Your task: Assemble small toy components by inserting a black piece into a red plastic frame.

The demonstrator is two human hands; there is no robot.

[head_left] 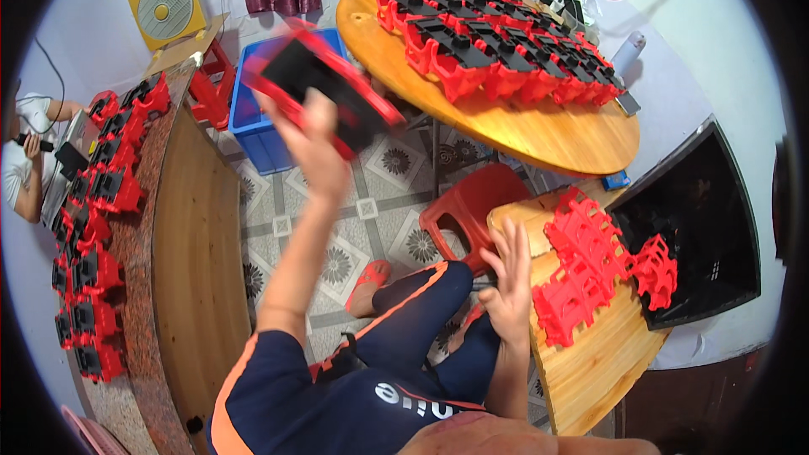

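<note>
My left hand [316,147] grips a red plastic frame with a black insert [297,74], raised in front of me over the floor. Motion blurs the part and its edges. My right hand [507,286] is held up above my lap with its fingers apart and nothing in it. Beside it, several bare red plastic frames [581,261] lie on a small wooden table [581,375]. Many similar red frames with black inserts [506,42] stand in rows on a round wooden table [556,139] at the far right.
A blue bin [253,131] stands on the tiled floor behind my left hand. Along the left, a stone-topped counter [160,227] carries more red and black units [97,270]. A red stool [472,198] sits between the tables. Another person [34,152] is at the far left.
</note>
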